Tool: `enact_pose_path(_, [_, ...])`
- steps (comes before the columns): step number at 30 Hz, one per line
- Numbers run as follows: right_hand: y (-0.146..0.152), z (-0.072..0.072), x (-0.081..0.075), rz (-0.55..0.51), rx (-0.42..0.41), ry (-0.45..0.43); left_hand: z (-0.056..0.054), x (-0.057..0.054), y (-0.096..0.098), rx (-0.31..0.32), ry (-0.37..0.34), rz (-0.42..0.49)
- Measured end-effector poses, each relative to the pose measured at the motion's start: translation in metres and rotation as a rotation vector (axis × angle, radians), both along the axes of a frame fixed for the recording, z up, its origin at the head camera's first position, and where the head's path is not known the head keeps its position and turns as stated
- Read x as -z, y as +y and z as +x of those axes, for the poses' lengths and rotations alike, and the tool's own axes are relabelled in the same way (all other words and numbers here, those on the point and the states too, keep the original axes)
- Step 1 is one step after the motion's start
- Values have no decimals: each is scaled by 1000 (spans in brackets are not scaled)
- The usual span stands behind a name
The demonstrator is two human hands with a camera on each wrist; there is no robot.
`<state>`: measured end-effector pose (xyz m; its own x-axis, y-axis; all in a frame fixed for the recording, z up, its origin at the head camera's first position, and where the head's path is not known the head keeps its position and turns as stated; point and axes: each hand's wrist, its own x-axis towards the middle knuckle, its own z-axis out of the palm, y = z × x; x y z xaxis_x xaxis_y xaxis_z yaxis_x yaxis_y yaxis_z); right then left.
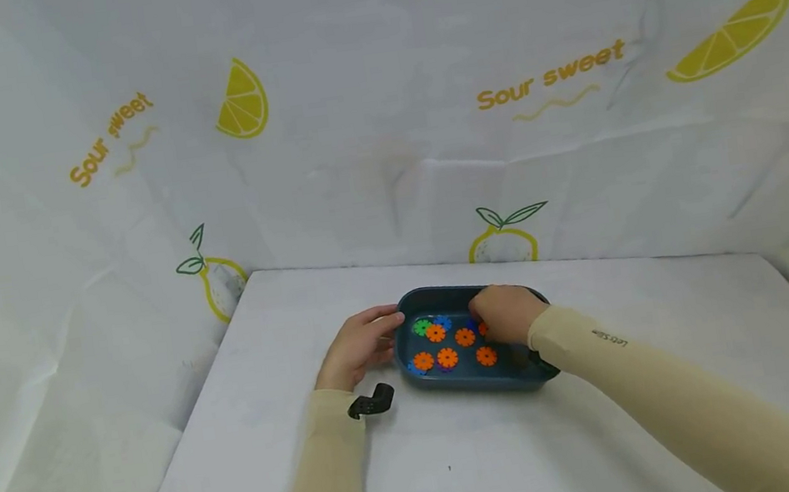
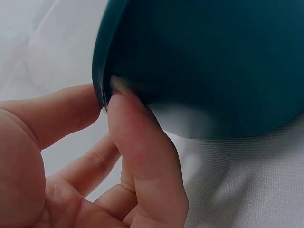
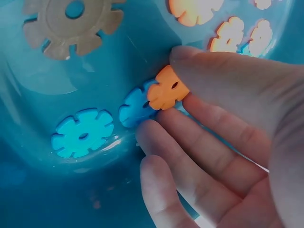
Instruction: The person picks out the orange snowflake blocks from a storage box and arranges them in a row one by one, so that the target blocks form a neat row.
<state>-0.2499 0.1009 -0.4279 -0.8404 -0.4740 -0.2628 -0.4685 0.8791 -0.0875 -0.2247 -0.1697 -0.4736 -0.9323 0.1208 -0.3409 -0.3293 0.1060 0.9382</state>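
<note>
A person's two bare hands work at a dark blue tray (image 1: pixel 478 386) on a white table (image 1: pixel 447 457). The left hand (image 1: pixel 359 349) pinches the tray's left rim, digits on both sides of the wall — probably to keep the tray from sliding. The right hand (image 1: pixel 510 311) reaches in from the right, thumb and forefinger clamped on a notched orange disc (image 3: pixel 164 92) inside the tray, on its right side. The other fingers lie loosely together below it. A blue disc (image 3: pixel 133 107) sits against the orange one; whether it is gripped too, I cannot tell. The narrow pinch seems to suit so thin and flat a piece. A turquoise disc (image 3: pixel 83 133) lies just beside the blue one. Towards the tray's left are loose orange discs (image 1: pixel 447 358) and, at the far side, a green disc (image 1: pixel 422 327) — all spread flat on the floor. Behind hangs a white backdrop (image 1: pixel 358 201) printed with lemons.
</note>
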Motion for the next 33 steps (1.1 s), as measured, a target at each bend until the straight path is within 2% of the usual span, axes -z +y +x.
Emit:
enact_pose_path(9, [-5, 2, -3, -24, -9, -18, 1, 2, -5, -12, -22, 16])
enact_pose_path(18, [8, 2, -13, -123, 18, -63, 0, 4, -3, -5, 24, 52])
enact_pose_path(21, [18, 5, -16, -177, 12, -67, 0, 6, 0, 3, 38, 47])
enact_pose_path(27, [46, 11, -22, -350, 10, -102, -3, 10, 2, 9, 39, 62])
enact_pose_path(33, [75, 20, -27, -499, 71, -112, -5, 17, -1, 25, 31, 83])
